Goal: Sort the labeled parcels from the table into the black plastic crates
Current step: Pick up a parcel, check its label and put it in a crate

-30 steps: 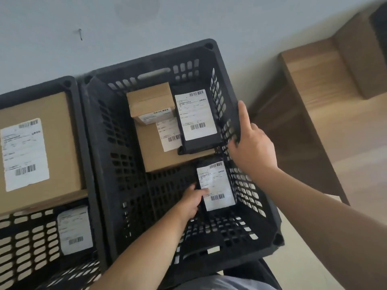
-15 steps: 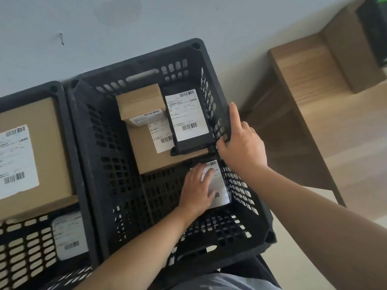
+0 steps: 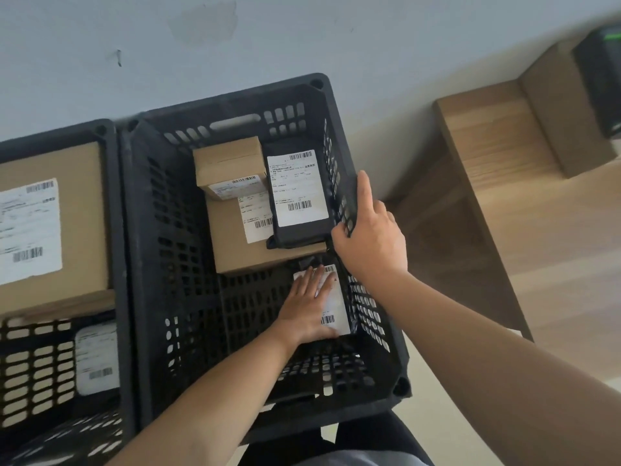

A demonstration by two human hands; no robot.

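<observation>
A person's left hand (image 3: 307, 306) presses flat on a labeled parcel (image 3: 332, 299) on the crate (image 3: 232, 105) floor; right hand (image 3: 369, 240) grips the rim just above it, where lifting out could tip the crate

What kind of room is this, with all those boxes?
Probably a small parcel-sorting corner, perhaps in an office or stockroom: black plastic crates hold cardboard boxes with barcode shipping labels, beside a plain wall.

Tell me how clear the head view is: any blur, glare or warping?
Head view: soft even light, no glare; label barcodes show, text smeared; the wood shelf at right is blurred; wide-angle warp bows the crate edges.
</observation>
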